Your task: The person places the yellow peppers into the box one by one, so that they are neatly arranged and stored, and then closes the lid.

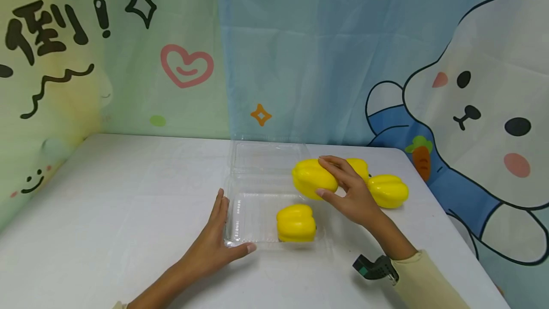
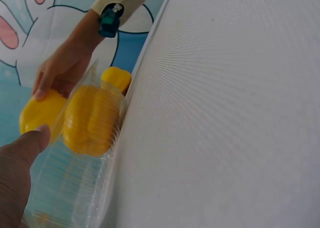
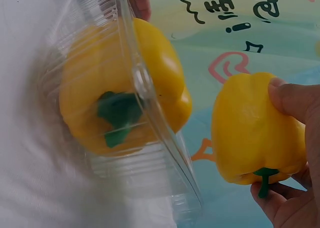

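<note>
A clear plastic clamshell tray (image 1: 250, 204) lies open on the white table, its lid (image 1: 266, 156) folded back. One yellow bell pepper (image 1: 296, 223) (image 2: 90, 120) (image 3: 115, 87) sits inside the tray. My right hand (image 1: 327, 177) grips a second yellow pepper (image 1: 310, 178) (image 3: 255, 133) just above the tray's far right corner. My left hand (image 1: 223, 225) rests with straight fingers along the tray's left side, its thumb (image 2: 25, 153) along the front edge. Two more yellow peppers (image 1: 388, 190) (image 1: 359, 166) lie on the table to the right, one partly behind my right hand.
The white table (image 1: 128, 204) ends at a rounded right edge (image 1: 450, 223). A printed cloth backdrop (image 1: 300, 61) hangs along the far side and the left. A small device is strapped to my right wrist (image 1: 375, 267).
</note>
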Motion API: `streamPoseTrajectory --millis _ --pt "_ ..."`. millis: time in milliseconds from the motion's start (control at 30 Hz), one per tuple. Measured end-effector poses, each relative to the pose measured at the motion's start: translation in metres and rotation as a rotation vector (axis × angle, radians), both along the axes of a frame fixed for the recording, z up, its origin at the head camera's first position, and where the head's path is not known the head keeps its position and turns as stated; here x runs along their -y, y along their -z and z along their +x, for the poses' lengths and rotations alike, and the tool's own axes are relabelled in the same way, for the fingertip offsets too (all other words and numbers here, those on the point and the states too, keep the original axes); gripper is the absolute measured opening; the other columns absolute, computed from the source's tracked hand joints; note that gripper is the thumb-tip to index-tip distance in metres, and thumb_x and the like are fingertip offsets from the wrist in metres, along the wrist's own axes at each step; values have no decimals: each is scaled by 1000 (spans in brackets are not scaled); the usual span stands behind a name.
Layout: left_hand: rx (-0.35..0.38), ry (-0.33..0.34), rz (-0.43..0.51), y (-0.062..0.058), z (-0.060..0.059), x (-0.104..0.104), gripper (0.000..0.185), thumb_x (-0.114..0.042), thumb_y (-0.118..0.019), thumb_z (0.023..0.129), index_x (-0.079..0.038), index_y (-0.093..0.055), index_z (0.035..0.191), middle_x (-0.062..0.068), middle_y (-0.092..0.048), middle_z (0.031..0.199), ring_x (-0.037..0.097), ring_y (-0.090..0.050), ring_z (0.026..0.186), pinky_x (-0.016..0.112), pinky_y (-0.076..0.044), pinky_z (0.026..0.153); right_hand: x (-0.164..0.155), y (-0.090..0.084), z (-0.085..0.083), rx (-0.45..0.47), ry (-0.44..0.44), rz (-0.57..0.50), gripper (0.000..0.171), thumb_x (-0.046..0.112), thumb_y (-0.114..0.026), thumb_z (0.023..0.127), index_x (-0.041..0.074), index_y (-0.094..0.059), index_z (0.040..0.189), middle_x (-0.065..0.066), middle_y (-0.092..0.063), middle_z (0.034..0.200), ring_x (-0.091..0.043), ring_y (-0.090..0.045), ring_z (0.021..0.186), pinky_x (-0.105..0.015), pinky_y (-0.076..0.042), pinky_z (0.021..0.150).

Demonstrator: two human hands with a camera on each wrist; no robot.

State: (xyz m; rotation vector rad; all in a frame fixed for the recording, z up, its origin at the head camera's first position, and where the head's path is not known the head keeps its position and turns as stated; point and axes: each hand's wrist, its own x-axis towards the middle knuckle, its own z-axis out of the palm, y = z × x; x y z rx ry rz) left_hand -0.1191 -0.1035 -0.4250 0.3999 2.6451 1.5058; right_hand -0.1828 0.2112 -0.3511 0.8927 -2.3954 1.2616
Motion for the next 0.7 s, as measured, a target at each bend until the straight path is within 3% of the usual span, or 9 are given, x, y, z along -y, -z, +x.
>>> streamPoseTrajectory --millis 100,267,700 --pt "-6 -2 4 1 0 0 126 -55 -81 71 -3 -2 155 -2 13 161 24 -5 146 50 -17 113 4 2 -3 23 2 19 61 -6 -72 84 -5 -48 140 -19 -44 139 -33 -48 124 -27 -39 100" --pt "-4 -3 12 2 0 0 127 -53 -82 71 -4 -1 155 0 13 162 24 -5 146 50 -16 113 3 20 -18 76 8 47 62 7 -73 87 8 -48 144 -7 -42 144 -25 -46 128 -46 -40 101" --pt "-11 2 13 0 -1 0 127 -54 -82 71 -4 -1 155 2 12 162 23 -4 146 49 -15 113 8 32 -26 98 -13 31 60 6 -73 88 3 -48 143 -10 -43 142 -28 -45 128 -50 -38 102"
